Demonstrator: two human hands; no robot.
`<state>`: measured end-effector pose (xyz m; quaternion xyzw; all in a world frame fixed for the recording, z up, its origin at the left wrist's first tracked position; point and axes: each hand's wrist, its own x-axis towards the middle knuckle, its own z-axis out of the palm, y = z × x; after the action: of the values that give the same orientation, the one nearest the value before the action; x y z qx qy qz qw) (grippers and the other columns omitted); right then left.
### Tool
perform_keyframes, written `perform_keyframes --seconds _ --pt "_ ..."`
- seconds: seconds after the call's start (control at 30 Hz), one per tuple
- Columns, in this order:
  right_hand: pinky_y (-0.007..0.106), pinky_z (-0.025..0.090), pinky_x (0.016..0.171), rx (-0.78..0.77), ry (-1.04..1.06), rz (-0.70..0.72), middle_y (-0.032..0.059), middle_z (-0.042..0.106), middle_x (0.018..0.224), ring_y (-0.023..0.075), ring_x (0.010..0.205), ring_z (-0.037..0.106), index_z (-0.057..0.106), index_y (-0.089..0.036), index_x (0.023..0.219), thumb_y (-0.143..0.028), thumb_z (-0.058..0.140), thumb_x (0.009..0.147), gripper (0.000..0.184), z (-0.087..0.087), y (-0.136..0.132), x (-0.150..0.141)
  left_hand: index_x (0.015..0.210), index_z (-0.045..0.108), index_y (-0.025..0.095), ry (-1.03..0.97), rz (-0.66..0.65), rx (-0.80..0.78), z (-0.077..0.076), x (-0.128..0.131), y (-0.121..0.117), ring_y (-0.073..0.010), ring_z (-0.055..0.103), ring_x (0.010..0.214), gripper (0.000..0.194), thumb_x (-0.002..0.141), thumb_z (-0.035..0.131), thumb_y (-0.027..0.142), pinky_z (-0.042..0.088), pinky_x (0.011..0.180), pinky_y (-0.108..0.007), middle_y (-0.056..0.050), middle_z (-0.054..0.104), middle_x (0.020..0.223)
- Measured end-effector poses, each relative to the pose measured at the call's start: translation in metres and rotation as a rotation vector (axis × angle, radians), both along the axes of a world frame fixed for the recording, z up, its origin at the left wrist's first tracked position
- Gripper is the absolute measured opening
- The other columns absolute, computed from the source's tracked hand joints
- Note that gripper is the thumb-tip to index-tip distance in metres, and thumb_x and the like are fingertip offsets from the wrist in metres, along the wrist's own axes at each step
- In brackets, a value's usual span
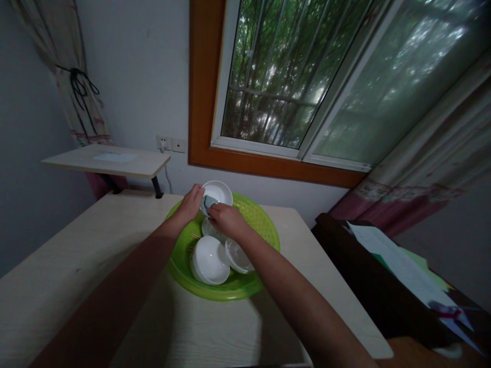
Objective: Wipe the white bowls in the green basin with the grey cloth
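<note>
My left hand [191,202] grips the left rim of a white plate [219,191], held tilted above the far part of a green plastic basket [264,220]. In my right hand [226,217] is a bunched grey-blue cloth [207,203], pressed against the plate's near left side. Below the hands, stacked white bowls [211,259] lie in the basket. A clear glass bowl [238,256] rests to their right, partly behind my right forearm. Another clear bowl [210,228] sits under my right hand, and thin wooden chopsticks [195,236] show at the left.
The basket stands on a pale wooden table [215,332]. A small raised shelf [141,161] occupies the table's back left corner, near a wall socket [171,144]. Behind is a window with a brown frame [268,174]. Papers [387,255] lie on a dark surface at right.
</note>
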<state>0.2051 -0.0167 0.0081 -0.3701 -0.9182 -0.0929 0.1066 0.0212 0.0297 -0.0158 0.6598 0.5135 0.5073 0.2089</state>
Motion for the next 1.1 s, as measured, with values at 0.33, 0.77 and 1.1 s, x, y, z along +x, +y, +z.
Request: perform_keyframes --seconds 0.33,0.77,1.1 --pt "0.037 0.044 0.093 0.1 -0.161 0.054 0.0106 0.074 0.107 0.0254 0.105 0.063 0.074 -0.017 0.111 -0.021 0.055 0.101 0.022 0.014 0.002 0.014 0.111 0.059 0.022 -0.349 -0.102 -0.124 0.002 -0.005 0.006 -0.0233 0.065 0.094 0.038 0.082 0.061 0.046 0.053 0.087 -0.037 -0.005 0.068 0.104" --pt "0.035 0.047 0.097 0.03 -0.094 -0.03 0.014 0.072 0.112 0.0259 0.112 0.062 0.073 -0.013 0.116 -0.015 0.054 0.097 0.027 0.001 0.0 0.003 0.131 0.048 0.022 -0.298 -0.132 -0.047 0.001 0.0 0.006 -0.0199 0.061 0.096 0.049 0.089 0.052 0.049 0.051 0.088 -0.035 -0.006 0.059 0.11" --pt "0.041 0.04 0.116 -0.35 0.337 0.202 0.0181 0.049 0.156 0.0264 0.141 0.05 0.04 -0.014 0.157 -0.028 0.071 0.087 0.078 -0.018 0.006 0.003 0.135 0.059 0.021 -0.134 -0.269 0.038 -0.004 0.002 0.009 -0.0245 0.05 0.137 0.049 0.096 0.047 0.048 0.034 0.121 -0.042 -0.011 0.057 0.145"
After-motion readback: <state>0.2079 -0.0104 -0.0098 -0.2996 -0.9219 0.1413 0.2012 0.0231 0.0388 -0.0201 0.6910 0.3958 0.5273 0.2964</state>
